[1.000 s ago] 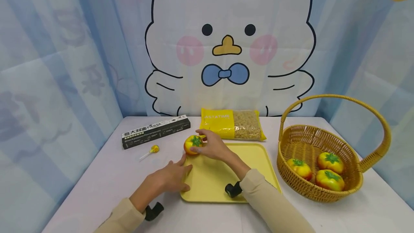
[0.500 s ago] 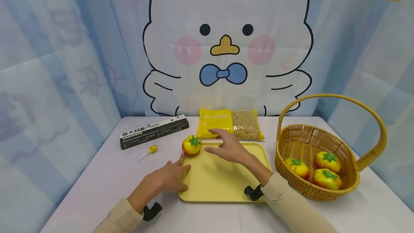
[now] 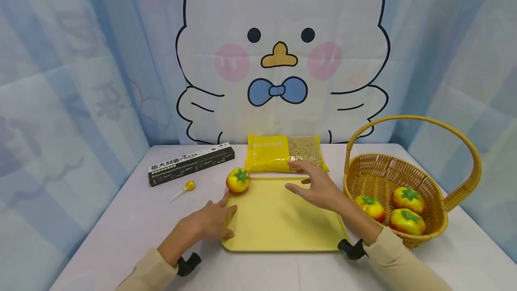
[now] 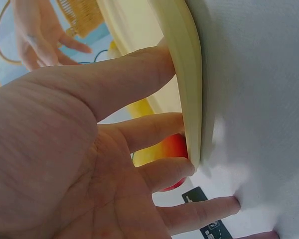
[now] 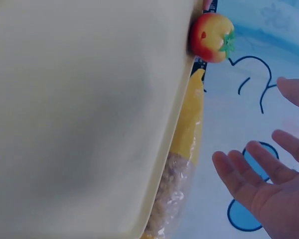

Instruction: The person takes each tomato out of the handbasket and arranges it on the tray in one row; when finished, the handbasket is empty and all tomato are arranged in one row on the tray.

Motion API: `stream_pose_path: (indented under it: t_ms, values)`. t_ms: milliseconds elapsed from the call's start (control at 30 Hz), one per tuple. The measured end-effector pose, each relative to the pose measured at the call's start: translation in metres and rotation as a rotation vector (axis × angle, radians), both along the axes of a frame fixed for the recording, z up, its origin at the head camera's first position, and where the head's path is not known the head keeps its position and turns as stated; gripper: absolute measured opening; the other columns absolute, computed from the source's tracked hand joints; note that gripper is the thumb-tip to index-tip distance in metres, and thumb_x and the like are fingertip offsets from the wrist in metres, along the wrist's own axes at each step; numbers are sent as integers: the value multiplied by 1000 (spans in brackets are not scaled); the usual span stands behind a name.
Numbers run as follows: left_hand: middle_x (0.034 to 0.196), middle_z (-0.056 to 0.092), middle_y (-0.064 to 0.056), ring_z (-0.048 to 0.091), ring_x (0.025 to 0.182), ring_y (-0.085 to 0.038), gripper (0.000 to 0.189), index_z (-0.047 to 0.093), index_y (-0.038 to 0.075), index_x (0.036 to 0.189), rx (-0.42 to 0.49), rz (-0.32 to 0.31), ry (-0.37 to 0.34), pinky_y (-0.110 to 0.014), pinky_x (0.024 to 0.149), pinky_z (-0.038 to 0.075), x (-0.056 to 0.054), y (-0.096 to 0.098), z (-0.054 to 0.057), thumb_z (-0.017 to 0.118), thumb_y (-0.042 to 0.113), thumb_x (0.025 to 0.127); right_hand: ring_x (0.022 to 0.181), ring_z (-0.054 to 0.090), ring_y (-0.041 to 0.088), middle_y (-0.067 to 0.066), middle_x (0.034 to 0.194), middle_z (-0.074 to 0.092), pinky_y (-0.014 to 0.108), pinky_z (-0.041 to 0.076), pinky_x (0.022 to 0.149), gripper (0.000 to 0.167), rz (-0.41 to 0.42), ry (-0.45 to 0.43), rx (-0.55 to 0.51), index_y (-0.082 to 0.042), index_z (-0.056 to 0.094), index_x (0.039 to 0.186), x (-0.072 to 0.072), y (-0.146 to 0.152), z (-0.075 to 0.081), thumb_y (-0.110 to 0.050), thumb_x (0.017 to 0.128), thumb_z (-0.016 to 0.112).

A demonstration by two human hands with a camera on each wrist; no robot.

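Note:
A shiny yellow-and-red toy tomato with a green leaf top sits on the far left corner of the yellow tray. My left hand rests at the tray's left edge, its fingers extended. In the left wrist view the thumb and two fingers touch the tray rim, while the other fingers reach down to the tablecloth. Nothing is in my right hand, which hovers over the right part of the tray with fingers spread. The right wrist view shows its palm bare and the toy tomato apart from it.
On the right stands a wicker basket with a tall handle, holding three similar toy tomatoes. Behind the tray lies a yellow pasta bag. A black-and-white pasta box and a lollipop are at the back left.
My right hand has let go of the toy tomato on the tray's far left corner and drawn back to the right. The left hand stays at the tray's left edge.

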State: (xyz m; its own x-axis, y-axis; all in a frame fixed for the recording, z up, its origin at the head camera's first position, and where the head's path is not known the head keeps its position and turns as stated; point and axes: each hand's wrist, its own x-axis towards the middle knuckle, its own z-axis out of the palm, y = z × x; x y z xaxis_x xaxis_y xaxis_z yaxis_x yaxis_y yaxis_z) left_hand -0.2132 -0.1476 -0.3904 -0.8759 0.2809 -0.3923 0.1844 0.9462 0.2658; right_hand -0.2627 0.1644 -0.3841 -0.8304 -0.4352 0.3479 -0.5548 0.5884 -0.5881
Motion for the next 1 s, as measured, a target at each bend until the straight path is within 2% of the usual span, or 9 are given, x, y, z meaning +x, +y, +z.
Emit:
stream_pose_path:
  t_ms: [233,633,800,1000]
  values:
    - [180,14,-14,30,156,-57,73,51,16,159,8,5,1,-76,118,37,0,0,1,79,36,95,130,63,46,20,151,60,54,63,97,60,-62,39,22,-9,55,152,10,30,3,-21,98,77]
    - [180,13,-14,31,156,-56,73,50,17,159,-5,-3,-10,-76,118,36,-1,1,0,79,38,95,121,65,39,21,138,65,53,64,93,49,-143,76,26,-2,61,142,36,76,16,-13,97,77]
    - [180,13,-14,31,156,-56,73,50,17,159,-9,-4,-13,-77,118,36,-1,1,0,78,38,95,115,67,37,19,133,67,52,64,91,48,-180,138,72,-4,63,140,40,91,20,-14,96,79]
    - [180,14,-14,31,156,-57,73,50,16,159,-9,-11,-4,-77,118,36,0,1,2,78,38,95,113,70,37,18,133,69,54,63,92,45,-214,125,112,-5,65,137,44,108,22,-18,97,79]
